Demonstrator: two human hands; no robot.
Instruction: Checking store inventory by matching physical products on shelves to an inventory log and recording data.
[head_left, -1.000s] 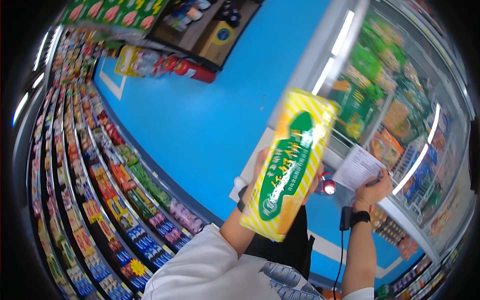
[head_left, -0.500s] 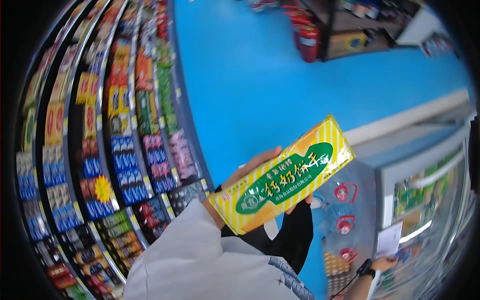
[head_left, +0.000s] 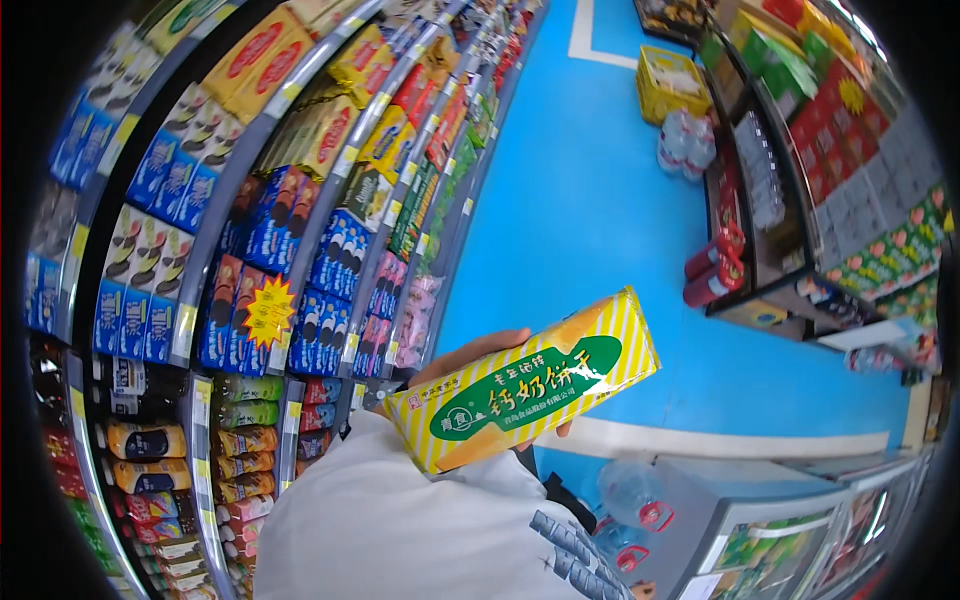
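Observation:
My left hand (head_left: pixel 468 355) is closed on a long yellow-and-white striped packet (head_left: pixel 525 385) with a green oval label and orange patches, held tilted up to the right over my white sleeve. Its fingertips show above and below the packet; the rest is partly hidden. My right hand (head_left: pixel 640 589) shows only as a small bit at the bottom edge, beside a white sheet (head_left: pixel 703 585) at the freezer; what its fingers hold cannot be made out.
Shelves of packaged snacks (head_left: pixel 250 410) fill the left. Blue floor (head_left: pixel 540 230) runs between them and a rack (head_left: pixel 800 260) at right, with red extinguishers (head_left: pixel 712 272), bottle packs (head_left: pixel 685 145) and a yellow basket (head_left: pixel 672 85). Large bottles (head_left: pixel 625 490) stand beside a freezer (head_left: pixel 760 540).
The view has swung left, toward the snack shelves. The packet in my left hand now lies flatter. My right hand, earlier seen with a pen and paper, has mostly left the view.

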